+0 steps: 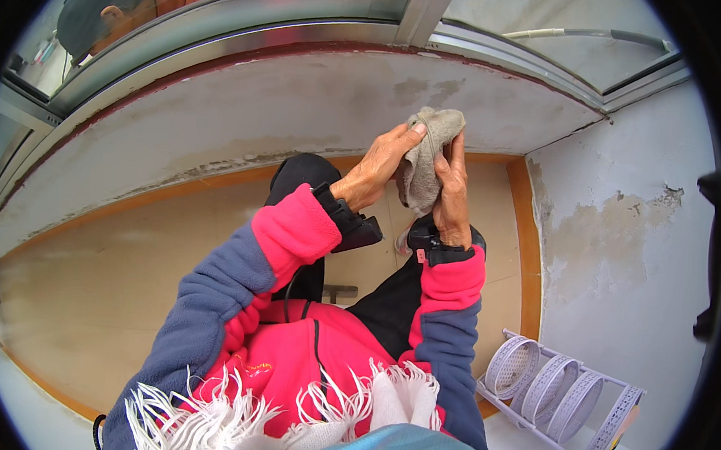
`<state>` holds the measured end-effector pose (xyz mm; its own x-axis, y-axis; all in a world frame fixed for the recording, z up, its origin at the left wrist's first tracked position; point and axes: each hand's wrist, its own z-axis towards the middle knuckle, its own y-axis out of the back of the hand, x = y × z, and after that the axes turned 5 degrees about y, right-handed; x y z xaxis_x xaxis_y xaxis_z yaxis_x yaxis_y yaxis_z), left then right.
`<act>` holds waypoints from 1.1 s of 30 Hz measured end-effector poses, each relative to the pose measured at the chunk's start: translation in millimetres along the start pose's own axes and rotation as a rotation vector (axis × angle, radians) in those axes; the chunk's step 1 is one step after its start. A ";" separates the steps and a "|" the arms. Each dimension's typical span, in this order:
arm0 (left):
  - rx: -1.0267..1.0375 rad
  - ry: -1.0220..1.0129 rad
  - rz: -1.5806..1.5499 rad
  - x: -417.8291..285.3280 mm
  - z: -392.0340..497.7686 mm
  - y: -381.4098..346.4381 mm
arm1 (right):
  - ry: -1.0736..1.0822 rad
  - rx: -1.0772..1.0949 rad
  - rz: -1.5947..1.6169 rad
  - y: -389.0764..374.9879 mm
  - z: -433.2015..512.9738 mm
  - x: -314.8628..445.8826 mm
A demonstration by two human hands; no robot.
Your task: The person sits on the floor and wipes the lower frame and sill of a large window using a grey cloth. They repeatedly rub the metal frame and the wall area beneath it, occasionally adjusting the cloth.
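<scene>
A folded, worn grey-beige cloth [430, 161] is held up between my two hands, in front of the low wall under the window. My left hand [376, 161] grips its left side, with the thumb pressed on top near the upper end. On the right side, my right hand [453, 187] holds the cloth with its fingers behind and its thumb against the edge. The left hand's fingers are partly hidden by the cloth. Black straps with small devices circle both wrists.
A metal-framed sliding window [346, 32] runs along the top, with a person [108, 16] in a dark cap behind the glass at left. The white wall [616, 238] at right has peeling patches. A lilac tiered rack [563, 388] stands at lower right on the tiled floor [131, 286].
</scene>
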<state>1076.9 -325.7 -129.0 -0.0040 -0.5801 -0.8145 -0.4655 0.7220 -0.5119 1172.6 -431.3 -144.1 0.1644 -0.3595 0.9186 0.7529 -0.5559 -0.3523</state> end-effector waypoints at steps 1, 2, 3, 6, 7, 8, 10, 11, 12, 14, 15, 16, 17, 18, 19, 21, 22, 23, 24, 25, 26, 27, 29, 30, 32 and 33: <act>0.020 0.025 0.073 1.5 -0.7 3.1 | -0.022 0.023 -0.018 5.7 -1.8 -3.2; 0.044 0.050 0.146 2.3 0.2 6.9 | -0.042 0.040 -0.038 11.9 -3.4 -5.2; 0.067 0.084 0.218 3.5 1.7 10.5 | -0.074 0.037 -0.060 16.8 -5.3 -7.1; 0.078 0.009 0.567 6.2 12.7 19.0 | -0.015 0.008 -0.221 28.2 -7.4 -9.2; 0.066 -0.010 0.709 7.2 17.6 19.3 | -0.003 -0.017 -0.257 30.9 -8.9 -8.7; -0.084 -0.156 0.964 12.0 21.9 14.2 | 0.034 -0.040 -0.249 33.6 -11.2 -7.3; -0.109 -0.299 1.211 17.9 24.9 5.0 | 0.038 -0.109 -0.315 37.6 -15.3 -4.2; -0.120 -0.338 1.337 18.8 25.3 -0.1 | 0.042 -0.142 -0.347 39.6 -17.0 -2.2; -0.150 -0.352 1.397 16.7 26.6 -4.6 | 0.039 -0.162 -0.327 41.7 -18.6 0.2; -0.236 -0.424 1.396 7.5 26.1 -9.2 | 0.022 -0.208 -0.282 45.0 -20.4 4.0; -0.280 -0.447 1.394 1.4 25.3 -9.4 | 0.054 -0.209 -0.296 46.3 -21.6 5.6; -0.319 -0.434 1.339 -6.2 24.9 -7.8 | 0.075 -0.216 -0.303 47.0 -21.9 6.4; -0.356 -0.521 1.242 -10.8 25.4 -8.4 | 0.096 -0.226 -0.311 47.1 -23.3 6.4; -0.253 -0.440 1.058 -14.5 26.1 -8.3 | 0.142 -0.211 -0.367 46.1 -22.7 4.9; -0.168 -0.317 0.884 -14.0 26.6 -9.8 | 0.142 -0.232 -0.435 45.4 -22.0 2.7; -0.011 -0.110 0.720 -4.8 25.9 -14.9 | 0.247 -0.174 -0.614 42.6 -23.9 -4.0; -0.060 -0.091 0.819 -0.5 27.7 -17.9 | 0.252 -0.131 -0.673 39.2 -26.5 -8.0; -0.096 -0.102 0.919 3.2 29.6 -20.4 | 0.293 -0.069 -0.727 37.5 -28.3 -10.6; -0.088 -0.062 0.837 6.1 28.0 -19.5 | 0.250 -0.074 -0.706 38.3 -30.2 -11.0; -0.081 -0.025 0.757 7.9 26.4 -17.5 | 0.243 -0.062 -0.682 38.2 -31.0 -11.0; -0.076 0.013 0.679 8.7 25.8 -14.8 | 0.236 -0.049 -0.655 38.4 -31.6 -10.2; -0.052 0.040 0.605 7.8 25.9 -10.9 | 0.190 -0.061 -0.504 39.5 -32.1 -8.2; -0.018 0.087 0.448 5.2 27.3 -3.6 | 0.098 -0.066 -0.203 42.3 -31.5 -2.1; -0.060 0.095 0.400 3.3 29.5 -1.6 | 0.082 -0.098 -0.068 41.8 -29.1 -0.1; -0.007 0.000 0.147 -1.2 31.3 0.3 | -0.032 -0.200 0.127 44.4 -29.9 5.4; -0.016 -0.012 0.026 -2.8 31.7 -1.1 | -0.087 -0.256 0.228 46.2 -30.9 7.5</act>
<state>1105.5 -312.9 -134.9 -0.0063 -0.5565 -0.8308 -0.4791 0.7310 -0.4860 1188.9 -482.8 -159.1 0.3716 -0.4372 0.8190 0.5083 -0.6425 -0.5735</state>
